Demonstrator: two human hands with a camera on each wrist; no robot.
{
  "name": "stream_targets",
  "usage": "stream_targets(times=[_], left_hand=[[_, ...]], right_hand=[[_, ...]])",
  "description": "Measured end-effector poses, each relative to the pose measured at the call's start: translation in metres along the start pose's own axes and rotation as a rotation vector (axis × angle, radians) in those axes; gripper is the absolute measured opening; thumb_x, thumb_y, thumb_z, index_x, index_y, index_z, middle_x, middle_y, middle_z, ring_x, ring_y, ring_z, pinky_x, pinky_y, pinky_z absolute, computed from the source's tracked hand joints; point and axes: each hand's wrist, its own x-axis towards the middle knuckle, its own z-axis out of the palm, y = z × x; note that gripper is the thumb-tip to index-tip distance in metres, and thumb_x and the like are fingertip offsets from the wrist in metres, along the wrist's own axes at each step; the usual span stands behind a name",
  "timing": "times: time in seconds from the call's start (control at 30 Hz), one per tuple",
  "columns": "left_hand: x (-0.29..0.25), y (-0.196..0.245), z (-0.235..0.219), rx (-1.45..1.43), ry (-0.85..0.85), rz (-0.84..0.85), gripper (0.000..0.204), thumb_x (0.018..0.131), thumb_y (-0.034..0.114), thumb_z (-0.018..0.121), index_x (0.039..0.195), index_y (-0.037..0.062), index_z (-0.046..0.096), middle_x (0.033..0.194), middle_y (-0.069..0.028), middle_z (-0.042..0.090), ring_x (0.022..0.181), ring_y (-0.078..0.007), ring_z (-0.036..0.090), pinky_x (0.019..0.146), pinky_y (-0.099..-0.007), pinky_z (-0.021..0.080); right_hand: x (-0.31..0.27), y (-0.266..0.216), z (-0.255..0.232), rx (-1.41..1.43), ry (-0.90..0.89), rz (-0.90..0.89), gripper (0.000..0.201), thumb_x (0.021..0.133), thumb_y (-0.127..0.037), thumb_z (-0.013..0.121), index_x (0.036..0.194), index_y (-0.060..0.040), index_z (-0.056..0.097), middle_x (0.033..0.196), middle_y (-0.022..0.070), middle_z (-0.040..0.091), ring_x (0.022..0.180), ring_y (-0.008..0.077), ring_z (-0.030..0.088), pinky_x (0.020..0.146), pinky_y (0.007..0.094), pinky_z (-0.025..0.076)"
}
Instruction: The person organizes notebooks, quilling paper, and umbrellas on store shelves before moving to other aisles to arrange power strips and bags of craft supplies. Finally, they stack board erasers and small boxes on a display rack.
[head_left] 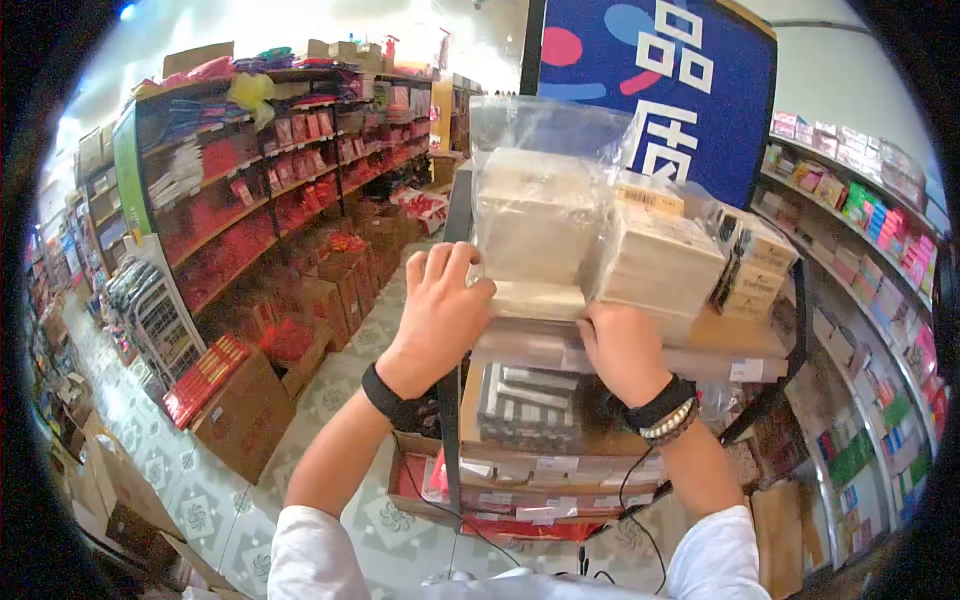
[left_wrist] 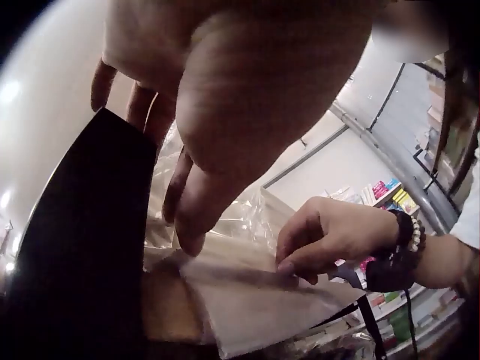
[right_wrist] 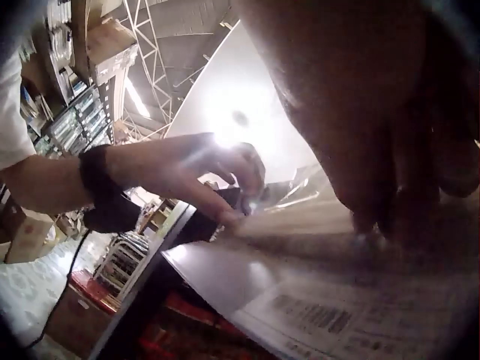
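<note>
Cream-coloured packets in clear plastic (head_left: 535, 225) are stacked on the top shelf of a display rack, with a flatter packet (head_left: 540, 300) lying under them at the front. My left hand (head_left: 440, 305) is at the stack's left side, beside the black upright (left_wrist: 82, 232). Its fingers point down, and the thumb touches the lower packet in the left wrist view. With bent fingers and thumb, my right hand (head_left: 625, 345) pinches that packet's front edge, also visible in the left wrist view. Printed text and a barcode (right_wrist: 322, 315) show on its front face in the right wrist view.
More wrapped packets (head_left: 665, 245) and small labelled boxes (head_left: 755, 265) fill the shelf's right side. A blue sign (head_left: 655, 90) stands behind. Lower shelves hold patterned goods (head_left: 530, 410); black cables (head_left: 640, 490) hang in front. Cartons (head_left: 240, 410) and stocked shelving line the aisle to the left.
</note>
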Motion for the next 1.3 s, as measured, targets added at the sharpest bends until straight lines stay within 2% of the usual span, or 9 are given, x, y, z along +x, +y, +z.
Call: stream_targets(times=[0.1, 0.57, 0.73, 0.83, 0.93, 1.07, 1.17, 1.27, 1.3], left_hand=[[0.002, -0.005, -0.003, 0.020, -0.011, 0.018, 0.023, 0.060, 0.014, 0.069, 0.081, 0.0096, 0.063, 0.103, -0.0102, 0.046, 0.104, -0.0293, 0.040, 0.089, -0.0421, 0.031], [-0.005, 0.012, -0.012, 0.014, 0.017, 0.046, 0.015, 0.068, 0.008, 0.060, 0.083, 0.0065, 0.063, 0.105, -0.0152, 0.046, 0.107, -0.0336, 0.040, 0.092, -0.0448, 0.030], [-0.003, 0.014, -0.038, -0.178, 0.142, -0.125, 0.019, 0.068, 0.006, 0.060, 0.086, 0.0036, 0.058, 0.095, -0.0117, 0.050, 0.096, -0.0307, 0.046, 0.085, -0.0426, 0.034], [-0.007, 0.022, -0.043, -0.369, 0.123, -0.136, 0.015, 0.068, -0.001, 0.059, 0.083, 0.0006, 0.055, 0.082, -0.0138, 0.052, 0.082, -0.0319, 0.051, 0.073, -0.0368, 0.041], [-0.032, 0.053, -0.025, -0.692, -0.180, -0.145, 0.013, 0.067, 0.000, 0.060, 0.080, -0.0003, 0.056, 0.076, -0.0142, 0.055, 0.073, -0.0308, 0.055, 0.066, -0.0351, 0.044], [-0.048, 0.113, 0.016, -1.156, -0.694, 0.026, 0.018, 0.077, 0.009, 0.063, 0.090, -0.0023, 0.060, 0.082, -0.0136, 0.061, 0.077, -0.0252, 0.060, 0.068, -0.0326, 0.046], [-0.053, 0.164, 0.050, -1.238, -0.923, -0.052, 0.020, 0.078, 0.014, 0.063, 0.092, 0.0000, 0.061, 0.085, -0.0101, 0.062, 0.081, -0.0189, 0.060, 0.075, -0.0307, 0.045], [-0.059, 0.218, 0.071, -1.286, -1.186, -0.223, 0.024, 0.082, 0.018, 0.062, 0.098, 0.0010, 0.060, 0.092, -0.0083, 0.062, 0.087, -0.0154, 0.058, 0.078, -0.0296, 0.044], [-0.061, 0.235, 0.089, -1.298, -1.247, -0.139, 0.025, 0.085, 0.020, 0.059, 0.101, 0.0017, 0.059, 0.097, -0.0077, 0.061, 0.093, -0.0153, 0.055, 0.082, -0.0297, 0.043]], right_hand=[[-0.007, -0.009, -0.016, 0.060, 0.112, -0.043, 0.009, 0.077, -0.012, 0.054, 0.081, -0.0045, 0.057, 0.070, 0.0127, 0.059, 0.062, 0.0304, 0.059, 0.055, 0.0408, 0.048], [-0.019, 0.001, -0.011, 0.123, 0.028, -0.136, 0.025, 0.076, -0.012, 0.053, 0.099, -0.0041, 0.057, 0.071, 0.0110, 0.058, 0.064, 0.0283, 0.060, 0.056, 0.0386, 0.048], [-0.037, 0.003, -0.041, 0.338, 0.080, -0.037, 0.024, 0.077, -0.013, 0.055, 0.098, -0.0029, 0.058, 0.075, 0.0142, 0.060, 0.068, 0.0316, 0.059, 0.060, 0.0401, 0.048], [-0.064, 0.017, -0.052, 0.488, -0.094, -0.032, 0.025, 0.078, -0.016, 0.056, 0.099, -0.0032, 0.060, 0.084, 0.0187, 0.061, 0.073, 0.0330, 0.060, 0.067, 0.0403, 0.048], [-0.109, 0.040, -0.058, 0.646, -0.253, 0.036, 0.024, 0.081, -0.018, 0.056, 0.099, -0.0027, 0.060, 0.087, 0.0176, 0.062, 0.073, 0.0326, 0.060, 0.067, 0.0391, 0.048], [-0.183, 0.083, -0.065, 0.643, -0.191, 0.302, 0.023, 0.082, -0.016, 0.057, 0.101, -0.0025, 0.060, 0.081, 0.0121, 0.064, 0.064, 0.0206, 0.058, 0.059, 0.0306, 0.046], [-0.254, 0.121, -0.061, 1.050, -0.036, 0.789, 0.019, 0.086, -0.012, 0.053, 0.103, -0.0050, 0.059, 0.069, -0.0019, 0.054, 0.065, 0.0035, 0.051, 0.056, 0.0200, 0.042], [-0.329, 0.140, -0.053, 1.112, 0.117, 0.943, 0.019, 0.087, -0.011, 0.051, 0.103, -0.0046, 0.058, 0.070, -0.0010, 0.055, 0.062, 0.0047, 0.050, 0.055, 0.0201, 0.042], [-0.354, 0.152, -0.044, 1.047, 0.112, 0.877, 0.019, 0.086, -0.011, 0.051, 0.103, -0.0035, 0.058, 0.070, -0.0005, 0.056, 0.060, 0.0049, 0.050, 0.055, 0.0206, 0.042]])
